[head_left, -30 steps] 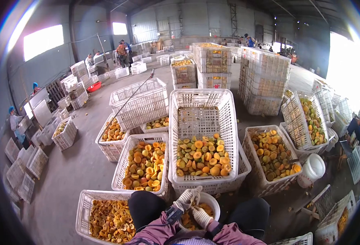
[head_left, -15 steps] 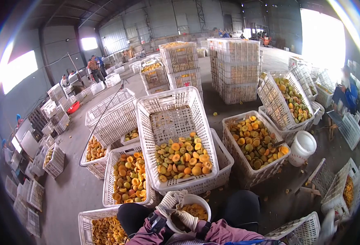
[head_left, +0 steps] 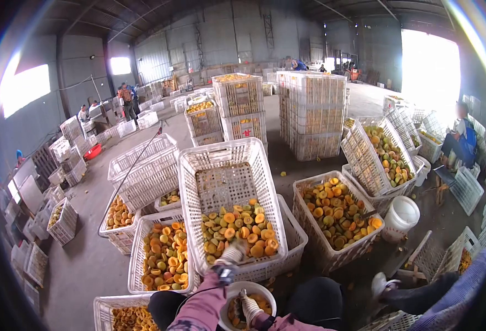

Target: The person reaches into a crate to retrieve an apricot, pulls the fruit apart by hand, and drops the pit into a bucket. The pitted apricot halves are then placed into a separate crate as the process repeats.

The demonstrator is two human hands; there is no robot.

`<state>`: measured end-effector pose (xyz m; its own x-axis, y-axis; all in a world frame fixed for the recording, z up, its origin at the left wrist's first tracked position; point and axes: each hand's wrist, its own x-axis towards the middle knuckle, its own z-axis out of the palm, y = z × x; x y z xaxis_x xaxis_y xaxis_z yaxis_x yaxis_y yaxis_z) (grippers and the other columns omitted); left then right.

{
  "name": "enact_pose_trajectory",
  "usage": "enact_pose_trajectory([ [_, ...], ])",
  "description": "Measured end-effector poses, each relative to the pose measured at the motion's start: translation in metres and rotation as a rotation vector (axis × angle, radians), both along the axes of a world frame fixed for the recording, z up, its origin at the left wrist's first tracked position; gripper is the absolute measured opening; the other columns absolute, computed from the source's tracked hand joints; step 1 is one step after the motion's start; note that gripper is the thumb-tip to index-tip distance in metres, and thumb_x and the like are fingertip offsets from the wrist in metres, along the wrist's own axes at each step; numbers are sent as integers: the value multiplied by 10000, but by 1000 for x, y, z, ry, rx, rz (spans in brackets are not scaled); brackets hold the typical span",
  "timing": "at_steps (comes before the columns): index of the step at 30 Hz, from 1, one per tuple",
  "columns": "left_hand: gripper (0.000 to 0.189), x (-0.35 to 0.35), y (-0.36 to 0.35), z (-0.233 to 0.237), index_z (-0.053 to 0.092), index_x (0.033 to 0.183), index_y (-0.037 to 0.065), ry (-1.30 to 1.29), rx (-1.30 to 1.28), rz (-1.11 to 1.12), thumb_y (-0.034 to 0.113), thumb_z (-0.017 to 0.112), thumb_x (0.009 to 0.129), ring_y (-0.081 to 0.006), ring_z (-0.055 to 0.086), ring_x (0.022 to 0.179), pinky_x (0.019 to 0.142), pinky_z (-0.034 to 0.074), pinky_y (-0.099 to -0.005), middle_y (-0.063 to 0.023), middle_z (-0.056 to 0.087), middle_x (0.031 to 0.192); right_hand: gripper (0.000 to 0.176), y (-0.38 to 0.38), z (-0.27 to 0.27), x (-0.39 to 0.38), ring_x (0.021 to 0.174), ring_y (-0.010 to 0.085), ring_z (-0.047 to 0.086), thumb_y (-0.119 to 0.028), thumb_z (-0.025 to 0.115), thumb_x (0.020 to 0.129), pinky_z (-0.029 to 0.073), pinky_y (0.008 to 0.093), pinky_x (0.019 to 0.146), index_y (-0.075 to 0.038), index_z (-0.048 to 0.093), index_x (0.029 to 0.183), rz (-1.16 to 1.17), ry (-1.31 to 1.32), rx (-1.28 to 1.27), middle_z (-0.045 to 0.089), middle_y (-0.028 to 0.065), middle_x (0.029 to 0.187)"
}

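Observation:
My left hand (head_left: 233,252), in a pale knitted glove, reaches onto the yellow-orange peach halves (head_left: 237,223) in the tilted white crate (head_left: 186,187). Its fingers are blurred against the fruit. Between my knees stands a white bucket (head_left: 272,300) holding cut orange fruit (head_left: 262,303). Over the bucket is my right hand (head_left: 250,310), also gloved, its fingers curled closed. I cannot tell what is inside that grip. The tilted crate leans towards me on another white crate (head_left: 295,237).
Crates of cut fruit stand to the left (head_left: 168,254) and to the right (head_left: 336,207); a dark handle (head_left: 368,214) lies across the right one. Beyond it is a white pail (head_left: 401,218). A person's leg and sleeve (head_left: 463,292) come in close at lower right. Tall crate stacks (head_left: 314,110) rise behind.
My left hand has left the bucket and moved forward and up onto the fruit in the tilted crate. The right hand stays over the bucket. A person's leg and sleeve have come in at lower right.

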<state>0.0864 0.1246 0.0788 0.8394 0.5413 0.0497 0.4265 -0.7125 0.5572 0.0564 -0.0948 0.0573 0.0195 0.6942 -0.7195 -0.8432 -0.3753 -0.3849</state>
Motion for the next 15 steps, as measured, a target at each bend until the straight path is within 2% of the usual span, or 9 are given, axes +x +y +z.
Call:
enact_pose_trajectory([
  [1,353,16,-7,-10,522,1144,80,427,-89,79,288,478,863,-320,510,1097,881,435,-385,-133,549,1171,410,2,-9,0,368,168,414,-532,476,862,316,302,346,-166,534,687,-5,-8,3,455,-10,489],
  [2,440,23,-4,-46,443,1266,135,472,86,144,278,490,852,-346,421,1213,958,384,-420,-121,467,1302,393,4,-23,-1,365,170,418,-513,482,865,314,302,339,-167,532,684,7,-38,11,458,-11,491],
  [3,551,27,6,-53,370,1332,139,416,-59,190,296,523,826,-363,418,1211,991,358,-426,-138,447,1313,377,7,-36,-1,363,173,421,-493,488,867,313,303,331,-168,531,681,19,-70,19,461,-12,493],
  [5,590,32,-12,-8,373,1334,140,612,-158,283,338,540,804,-358,407,1223,996,354,-417,-161,425,1330,352,11,-48,0,372,170,429,-469,493,868,327,302,338,-163,541,701,50,-87,-39,478,-9,504],
  [8,592,16,-5,-17,413,1300,131,565,-219,415,383,554,783,-349,423,1213,986,362,-413,-185,432,1321,398,7,-48,4,387,166,461,-533,490,851,367,308,346,-155,573,756,31,-201,-1,520,2,537],
  [11,494,-3,16,-41,501,1193,106,498,-174,272,384,540,787,-356,504,1123,913,413,-415,-214,534,1191,407,-4,-4,4,403,170,493,-560,487,843,406,319,369,-164,576,807,1,-299,34,539,8,555],
  [13,409,-11,24,-63,533,1109,89,265,-116,251,346,539,791,-364,576,958,849,439,-423,-202,610,1020,438,-6,9,6,616,153,546,-545,481,853,457,303,531,-135,595,955,-7,-433,20,573,29,728],
  [14,338,-7,39,-92,539,1107,87,316,356,15,296,480,847,-335,553,986,869,433,-405,-158,595,1059,447,-9,31,9,715,145,537,-512,478,867,456,285,632,-99,581,1003,51,-501,-2,567,34,798],
  [15,285,-16,39,-122,544,1105,85,363,807,-241,245,420,904,-307,531,1015,889,426,-388,-115,580,1099,394,-4,13,8,754,154,535,-427,434,906,452,288,675,-77,564,1032,-98,-500,167,565,33,838],
])
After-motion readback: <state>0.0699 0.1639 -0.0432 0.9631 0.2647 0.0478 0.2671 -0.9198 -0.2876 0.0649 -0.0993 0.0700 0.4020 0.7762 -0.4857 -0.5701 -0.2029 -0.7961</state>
